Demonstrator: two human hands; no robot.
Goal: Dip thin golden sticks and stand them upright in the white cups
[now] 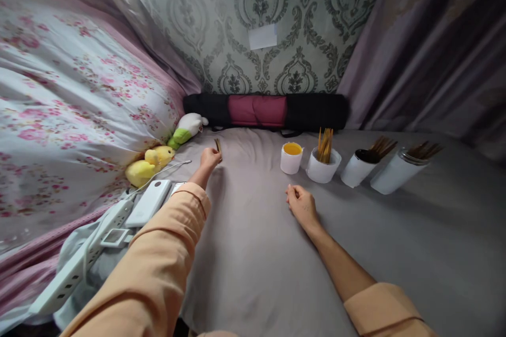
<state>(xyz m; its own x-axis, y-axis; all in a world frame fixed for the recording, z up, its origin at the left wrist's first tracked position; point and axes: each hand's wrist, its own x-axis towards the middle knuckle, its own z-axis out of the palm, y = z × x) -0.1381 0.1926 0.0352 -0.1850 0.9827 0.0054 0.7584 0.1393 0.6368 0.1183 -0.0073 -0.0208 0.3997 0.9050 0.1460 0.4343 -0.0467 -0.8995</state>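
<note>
My left hand [209, 159] is closed around a small bundle of thin brown sticks [218, 145], held upright above the grey bed sheet [253, 253]. My right hand [301, 204] rests on the sheet with fingers loosely curled and nothing in it, just in front of a row of white cups. The nearest cup [291, 158] has a yellow inside. Beside it a second cup [323, 164] holds light wooden sticks. Two more cups to the right, one [358, 167] and another [395, 172], lean over and hold darker sticks.
A floral quilt [67, 110] is piled at the left. Yellow plush toys [150, 164], a white power bank [149, 203] and a power strip [79, 260] lie beside it. A black and maroon roll [264, 110] lies along the patterned wall. A curtain [435, 52] hangs at right.
</note>
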